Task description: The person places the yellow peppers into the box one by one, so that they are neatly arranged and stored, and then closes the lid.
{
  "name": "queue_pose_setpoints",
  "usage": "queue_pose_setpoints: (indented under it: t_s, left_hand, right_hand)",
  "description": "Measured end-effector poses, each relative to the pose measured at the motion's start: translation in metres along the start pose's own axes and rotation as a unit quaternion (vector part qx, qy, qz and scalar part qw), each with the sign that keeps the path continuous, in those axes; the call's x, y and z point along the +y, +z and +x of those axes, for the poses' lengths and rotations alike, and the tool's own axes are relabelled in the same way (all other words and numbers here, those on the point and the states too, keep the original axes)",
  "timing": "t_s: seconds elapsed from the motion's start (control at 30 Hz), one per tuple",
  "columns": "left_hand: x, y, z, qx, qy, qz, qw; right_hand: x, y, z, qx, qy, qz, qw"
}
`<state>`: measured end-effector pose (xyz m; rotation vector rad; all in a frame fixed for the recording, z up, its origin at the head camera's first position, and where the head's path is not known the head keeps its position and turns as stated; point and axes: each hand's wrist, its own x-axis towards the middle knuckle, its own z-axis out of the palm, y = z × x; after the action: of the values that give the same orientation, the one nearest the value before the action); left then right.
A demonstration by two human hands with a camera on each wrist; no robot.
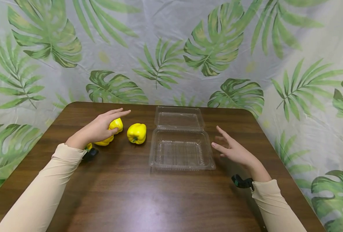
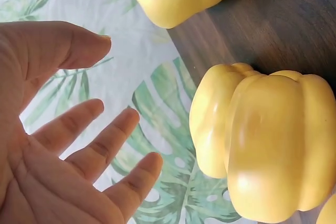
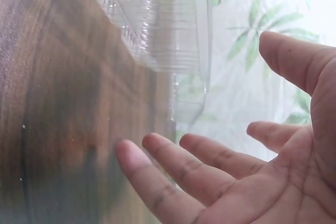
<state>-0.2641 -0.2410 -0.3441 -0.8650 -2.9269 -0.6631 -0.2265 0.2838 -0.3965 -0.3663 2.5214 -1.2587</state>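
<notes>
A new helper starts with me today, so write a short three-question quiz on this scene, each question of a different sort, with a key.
1. True or false: the left hand holds nothing.
2. Fill the gap: the peppers are ____ in colour.
3. Which is nearest the right hand?
A) the left hand
B) the peppers
C) the box

Key: 1. True. 2. Yellow. 3. C.
</notes>
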Motion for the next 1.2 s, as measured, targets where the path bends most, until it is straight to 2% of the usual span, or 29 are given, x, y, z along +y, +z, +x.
queue_pose_setpoints:
  t_s: [0.23, 0.57, 0.87, 1.2]
  left_hand:
    - [0.000, 0.004, 0.011, -0.020, 0.007, -0.004, 0.9998]
    - [-0.008, 0.015, 0.026, -0.056, 0.013, 0.004, 0.9984]
    - [-0.010, 0.023, 0.034, -0.080, 0.010, -0.010, 0.9967]
    - [-0.008, 0.031, 0.040, -0.088, 0.018, 0.005, 0.9960]
  right_hand:
    - [0.007, 0.005, 0.002, -0.022, -0.007, 0.037, 0.999]
    - [0.012, 0.009, 0.005, -0.037, -0.014, 0.079, 0.996]
    - [0.016, 0.013, 0.007, -0.046, -0.034, 0.098, 0.994]
    - [0.020, 0.014, 0.010, -0.053, -0.049, 0.099, 0.992]
